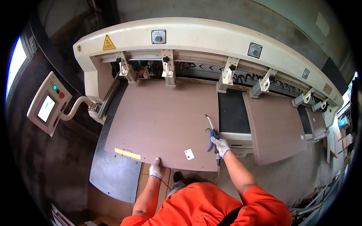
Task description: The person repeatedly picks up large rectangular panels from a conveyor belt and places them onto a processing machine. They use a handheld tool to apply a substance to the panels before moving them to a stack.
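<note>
Left hand [155,168] pressing flat on board [162,120] edge (steadying); right hand [221,145] gripping air gun [211,132]. We're judging low, slow sweeps best.

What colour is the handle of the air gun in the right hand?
Blue, with a silver nozzle; the air gun shows best in the head view.

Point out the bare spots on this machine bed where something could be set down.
The large brown board is bare between the clamps, yellow strip and white label. The smaller board is bare too. It is crowded at the near edge by the left hand and the right hand gripping the air gun.
</note>
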The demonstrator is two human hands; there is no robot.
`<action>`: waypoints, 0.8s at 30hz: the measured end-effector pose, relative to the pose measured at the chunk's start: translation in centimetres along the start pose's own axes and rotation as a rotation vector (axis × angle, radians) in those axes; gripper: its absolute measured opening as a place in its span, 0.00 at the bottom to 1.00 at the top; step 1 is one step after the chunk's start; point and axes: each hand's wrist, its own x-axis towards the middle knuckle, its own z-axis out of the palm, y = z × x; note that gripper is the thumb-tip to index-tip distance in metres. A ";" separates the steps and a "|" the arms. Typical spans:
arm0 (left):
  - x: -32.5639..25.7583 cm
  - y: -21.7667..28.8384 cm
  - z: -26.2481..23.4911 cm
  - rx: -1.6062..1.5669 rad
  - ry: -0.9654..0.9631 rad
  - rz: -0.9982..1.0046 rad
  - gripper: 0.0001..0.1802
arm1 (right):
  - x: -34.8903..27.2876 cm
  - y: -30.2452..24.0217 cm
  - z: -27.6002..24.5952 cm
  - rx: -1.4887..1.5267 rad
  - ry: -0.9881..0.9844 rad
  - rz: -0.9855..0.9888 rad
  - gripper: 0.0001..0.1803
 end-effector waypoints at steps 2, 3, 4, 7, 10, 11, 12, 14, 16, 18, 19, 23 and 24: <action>1.0 1.0 0.1 -0.018 0.017 0.011 0.13 | 0.0 -0.7 0.8 0.056 -0.020 0.007 0.23; 1.4 1.3 0.3 -0.006 0.022 0.020 0.13 | -0.1 -0.9 1.0 0.083 -0.026 0.006 0.23; 1.8 1.6 0.5 0.006 0.026 0.030 0.13 | 0.4 -0.6 1.4 0.035 0.005 -0.017 0.23; 2.7 1.7 1.1 0.036 0.018 0.038 0.14 | 1.6 -0.7 3.0 -0.086 0.033 -0.035 0.23; 3.6 2.2 1.3 0.063 -0.021 0.009 0.17 | 1.3 -1.3 4.1 -0.033 0.043 -0.032 0.24; 3.8 2.5 1.3 0.072 -0.039 -0.008 0.17 | 0.9 -1.7 4.2 -0.047 0.050 -0.034 0.24; 3.7 3.0 1.2 0.090 -0.049 -0.004 0.19 | 1.3 -1.6 4.6 -0.094 0.059 -0.051 0.25; 3.5 2.4 1.7 0.070 -0.024 -0.014 0.17 | 1.5 -1.2 4.0 -0.046 0.076 -0.045 0.25; 3.0 1.7 2.3 0.075 0.011 -0.030 0.18 | 1.7 -0.8 3.2 -0.026 0.097 -0.072 0.25; 2.9 1.3 2.7 0.093 0.005 -0.074 0.18 | 1.4 -0.9 2.2 -0.068 0.128 -0.044 0.26; 3.1 0.7 2.6 0.104 -0.003 -0.103 0.18 | 0.5 -1.5 1.7 -0.088 0.152 -0.029 0.26; 3.0 -1.1 2.3 0.080 -0.077 -0.114 0.19 | 0.0 -1.4 0.0 -0.087 0.144 -0.055 0.26; 2.8 -1.5 2.6 0.083 -0.090 -0.127 0.21 | 0.0 -1.2 -0.7 -0.036 0.113 -0.085 0.25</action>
